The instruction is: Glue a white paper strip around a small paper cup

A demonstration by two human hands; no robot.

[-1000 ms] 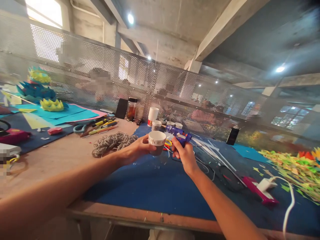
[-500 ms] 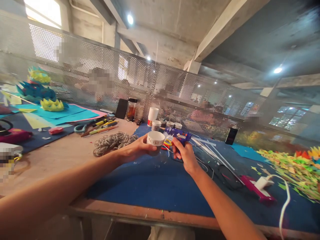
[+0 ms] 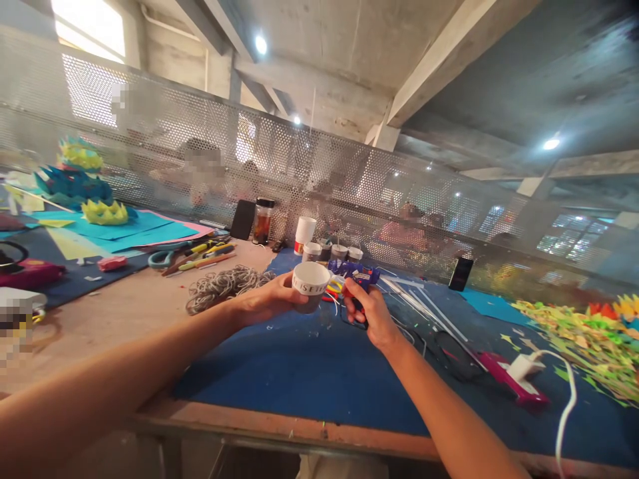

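My left hand (image 3: 272,296) is closed around a short paper cup (image 3: 310,283), thumb on its near side. The cup is white inside, with printed letters on a white band and a grey lower part. My right hand (image 3: 370,307) grips a dark blue glue gun (image 3: 368,275) just right of the cup. The gun points left, and its nozzle end is partly hidden near the cup's rim. Behind the cup, a pair of scissors with yellow and red handles (image 3: 333,291) lies partly covered.
Grey cord (image 3: 224,287) lies bundled at left, below pliers and other tools (image 3: 204,253). More cups (image 3: 338,254) stand at the back beside a drink jar (image 3: 263,221). Clear glue sticks (image 3: 424,303), a magenta power strip (image 3: 516,379) and paper scraps (image 3: 574,332) lie at right.
The cup has turned and tilted slightly in my left hand, showing different letters and more of its grey lower part. My right hand keeps the glue gun close beside it.
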